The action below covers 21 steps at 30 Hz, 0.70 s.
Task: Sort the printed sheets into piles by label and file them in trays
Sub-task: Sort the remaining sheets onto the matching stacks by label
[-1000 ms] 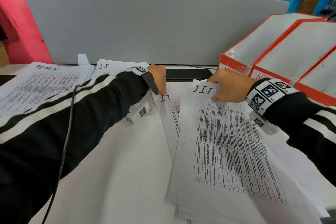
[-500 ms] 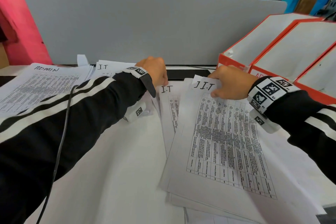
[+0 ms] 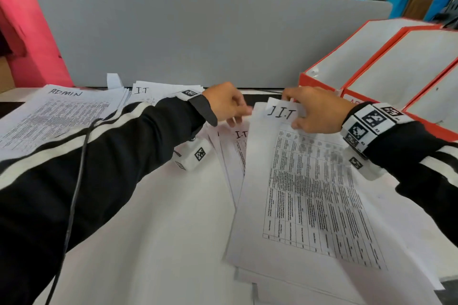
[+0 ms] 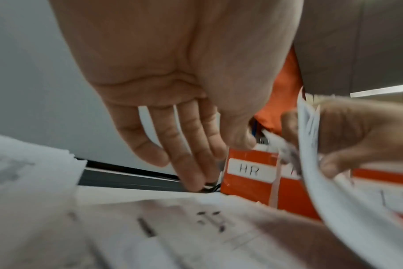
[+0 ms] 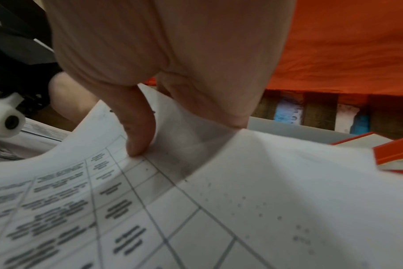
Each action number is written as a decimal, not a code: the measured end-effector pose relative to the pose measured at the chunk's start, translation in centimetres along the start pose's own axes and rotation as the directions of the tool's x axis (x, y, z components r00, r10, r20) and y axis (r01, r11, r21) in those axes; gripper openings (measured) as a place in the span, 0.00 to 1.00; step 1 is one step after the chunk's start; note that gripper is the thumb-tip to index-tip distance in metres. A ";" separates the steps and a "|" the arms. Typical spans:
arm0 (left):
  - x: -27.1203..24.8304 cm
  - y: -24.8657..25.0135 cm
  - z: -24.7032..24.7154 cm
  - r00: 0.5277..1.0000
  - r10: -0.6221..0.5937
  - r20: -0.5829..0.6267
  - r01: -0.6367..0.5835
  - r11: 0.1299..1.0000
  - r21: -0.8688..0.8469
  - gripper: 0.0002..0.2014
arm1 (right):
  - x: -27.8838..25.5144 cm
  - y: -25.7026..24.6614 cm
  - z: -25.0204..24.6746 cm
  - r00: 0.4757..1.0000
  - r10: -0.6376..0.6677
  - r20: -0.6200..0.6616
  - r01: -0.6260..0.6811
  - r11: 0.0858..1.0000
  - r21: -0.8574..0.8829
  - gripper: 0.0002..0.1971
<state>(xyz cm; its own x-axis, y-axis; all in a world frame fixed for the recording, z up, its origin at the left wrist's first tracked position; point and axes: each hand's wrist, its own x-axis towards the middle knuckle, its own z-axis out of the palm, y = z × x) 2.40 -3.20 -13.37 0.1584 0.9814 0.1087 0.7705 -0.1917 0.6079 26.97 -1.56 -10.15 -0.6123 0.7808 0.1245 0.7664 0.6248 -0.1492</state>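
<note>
My right hand [image 3: 314, 111] pinches the top edge of a few printed sheets labelled I.T [image 3: 282, 112], thumb [image 5: 138, 138] on the printed face and fingers behind. The sheets' top edge is raised and curved [image 5: 219, 182]; their lower part lies on the spread of paper. My left hand [image 3: 230, 106] hovers just left of that edge, fingers [image 4: 191, 163] straight and pointing down, holding nothing. Beneath it lies another I.T sheet [image 3: 238, 146]. Red-fronted trays [image 3: 371, 62] stand at the right; the nearest one reads HR [image 4: 249, 170].
At the back left lie an ADMIN pile [image 3: 57, 116] and an I.T pile [image 3: 153, 93]. A grey divider panel [image 3: 198, 32] closes the desk's far side. More white sheets [image 3: 148, 230] cover the near desk. A black cable [image 3: 74, 193] runs over my left sleeve.
My right hand has raised the top edge of the I.T sheets and drawn them slightly left. My left hand has lifted off the lower I.T sheet and moved right, toward the raised edge.
</note>
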 end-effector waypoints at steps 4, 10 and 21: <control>0.3 -1.8 0.7 0.984 -0.110 0.143 0.024 0.866 0.499 0.27 | -0.9 1.4 -0.9 1.000 0.002 -0.002 -0.002 0.999 0.038 0.27; 0.9 -1.1 1.0 0.960 -0.171 0.222 0.025 0.842 0.539 0.28 | -1.7 3.3 -1.8 0.999 0.034 -0.010 -0.033 0.995 0.096 0.19; 0.7 -0.1 0.5 0.999 -0.019 0.030 0.001 0.867 0.498 0.09 | -1.9 3.1 -0.7 1.000 -0.017 -0.007 0.018 0.984 0.180 0.14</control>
<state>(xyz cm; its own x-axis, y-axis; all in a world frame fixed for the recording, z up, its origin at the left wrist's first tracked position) 2.78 -2.54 -13.73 0.1627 0.9840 0.0734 0.9758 -0.1714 0.1356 30.66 -1.07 -10.14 -0.6237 0.7701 0.1341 0.7078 0.6292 -0.3210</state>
